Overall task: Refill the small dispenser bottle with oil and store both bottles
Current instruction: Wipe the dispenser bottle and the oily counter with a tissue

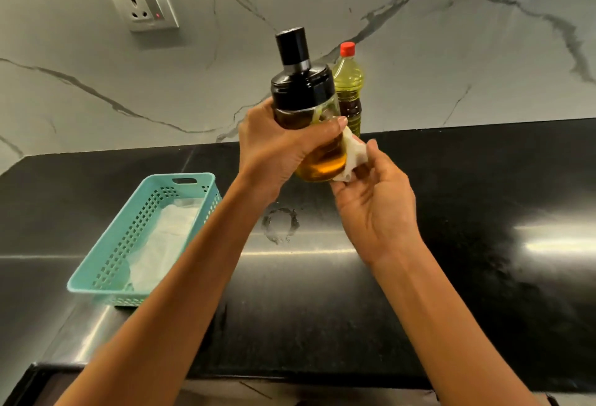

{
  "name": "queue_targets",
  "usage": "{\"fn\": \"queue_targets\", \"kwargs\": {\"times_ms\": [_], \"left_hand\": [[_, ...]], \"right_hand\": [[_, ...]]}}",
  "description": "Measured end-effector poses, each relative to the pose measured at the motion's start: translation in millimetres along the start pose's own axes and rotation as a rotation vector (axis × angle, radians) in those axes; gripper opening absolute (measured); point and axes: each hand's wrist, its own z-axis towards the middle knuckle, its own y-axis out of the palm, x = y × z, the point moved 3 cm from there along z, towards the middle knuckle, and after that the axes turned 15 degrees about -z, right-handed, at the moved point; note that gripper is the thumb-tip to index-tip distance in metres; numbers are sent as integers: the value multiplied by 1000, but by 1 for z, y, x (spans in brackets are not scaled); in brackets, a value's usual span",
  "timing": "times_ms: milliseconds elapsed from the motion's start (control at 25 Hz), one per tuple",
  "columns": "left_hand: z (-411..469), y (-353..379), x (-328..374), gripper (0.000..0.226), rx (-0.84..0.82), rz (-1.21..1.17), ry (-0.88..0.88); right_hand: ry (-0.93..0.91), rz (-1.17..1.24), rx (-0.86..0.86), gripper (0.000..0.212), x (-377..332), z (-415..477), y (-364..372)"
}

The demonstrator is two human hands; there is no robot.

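left hand (277, 151): grips dispenser bottle (309, 115), held above the tabletop (451, 212)
right hand (374, 205): pinches white cloth (350, 160) against its glass
oil bottle (350, 89): upright at wall edge
basket (106, 264): left, near front edge

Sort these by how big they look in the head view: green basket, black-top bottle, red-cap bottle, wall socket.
1. green basket
2. black-top bottle, held nearer the camera
3. wall socket and red-cap bottle look alike, bottle partly hidden

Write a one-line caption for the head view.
Left hand holds the dispenser bottle above the counter; right hand holds a tissue against its side.
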Motion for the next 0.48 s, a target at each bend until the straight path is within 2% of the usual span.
{"fn": "queue_targets", "kwargs": {"times_ms": [120, 280, 480], "left_hand": [[-8, 8, 9, 34, -32, -50, -28], [-10, 13, 16, 48, -28, 35, -5], [-6, 10, 21, 44, 26, 32, -12]], "right_hand": [[77, 50, -111, 55, 9, -4, 8], [137, 30, -229, 76, 18, -23, 1], [13, 106, -228, 78, -13, -34, -15]]}}
